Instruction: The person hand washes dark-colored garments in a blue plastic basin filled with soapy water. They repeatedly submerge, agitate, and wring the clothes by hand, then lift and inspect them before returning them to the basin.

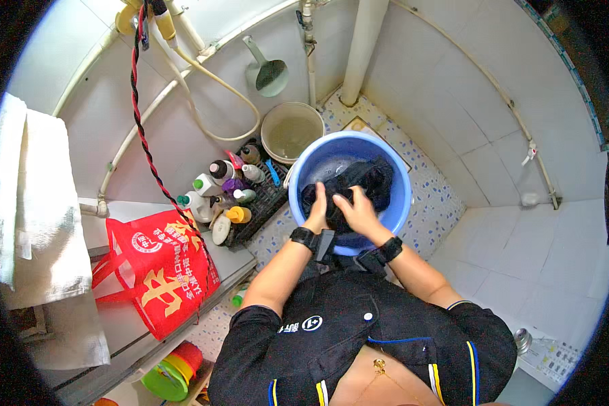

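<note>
A blue plastic bucket [301, 152] stands before me with wet-looking black cloth [373, 177] bunched inside it. My left hand [318, 210] reaches in over the near left part of the bucket and grips a fold of the cloth, thumb pointing up. Beside it, my right hand [359, 215] holds the same cloth from the right, its thumb towards the left hand. Dark fabric lies between the two palms and hides most of the fingertips. Both wrists wear black straps.
Behind the bucket stands a pale pail [293, 133] of cloudy water. Several bottles [199, 205] crowd a black crate [264, 203] at left, near a red bag [157, 274] on a ledge. A scoop [271, 76] hangs on the wall; a twisted red-black cord [144, 132] dangles at left.
</note>
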{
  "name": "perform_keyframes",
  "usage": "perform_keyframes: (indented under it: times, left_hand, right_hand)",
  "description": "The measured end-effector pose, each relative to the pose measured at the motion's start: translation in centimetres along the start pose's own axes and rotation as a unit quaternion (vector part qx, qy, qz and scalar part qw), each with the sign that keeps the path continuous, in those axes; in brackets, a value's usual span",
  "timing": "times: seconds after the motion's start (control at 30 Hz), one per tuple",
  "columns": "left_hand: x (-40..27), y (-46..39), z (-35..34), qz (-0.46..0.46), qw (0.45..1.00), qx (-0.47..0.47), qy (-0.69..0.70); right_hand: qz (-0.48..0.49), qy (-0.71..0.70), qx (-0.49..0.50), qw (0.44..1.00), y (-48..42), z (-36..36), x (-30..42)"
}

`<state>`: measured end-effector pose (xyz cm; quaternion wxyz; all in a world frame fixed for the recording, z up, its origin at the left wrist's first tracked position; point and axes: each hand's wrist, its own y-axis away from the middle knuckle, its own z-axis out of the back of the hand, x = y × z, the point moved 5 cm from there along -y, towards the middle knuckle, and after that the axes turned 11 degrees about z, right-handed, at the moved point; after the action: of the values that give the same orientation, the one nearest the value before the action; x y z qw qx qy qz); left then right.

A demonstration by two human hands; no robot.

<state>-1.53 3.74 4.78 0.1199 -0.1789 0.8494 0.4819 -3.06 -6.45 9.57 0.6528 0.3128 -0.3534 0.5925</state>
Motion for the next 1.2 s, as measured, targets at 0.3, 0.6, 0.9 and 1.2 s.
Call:
perform_keyframes:
  times: [0.3, 0.6, 0.9, 1.2]
  left_hand:
    - [1.6, -1.2, -1.2, -0.08, 0.95, -0.187, -0.236]
    - [-0.1, 1.0, -2.1, -0.056, 0.942, -0.164, -0.287]
    - [-0.3, -1.6, 0.0, -0.06, 0.941, -0.2, -0.265]
    - [-0.2, -2.3, -0.8, -0.041, 0.969, -0.116, -0.215]
  right_hand:
    - [-0.018, 0.092, 0.045, 0.995, -2.8, -1.4, -5.2]
    - [0.001, 0.048, 0.069, 0.996, -3.2, -1.3, -3.9]
    - [0.057, -0.022, 0.06, 0.996, -1.5, -1.5, -2.4]
    - [0.001, -0.058, 0.05, 0.997, -1.4, 0.2, -3.1]
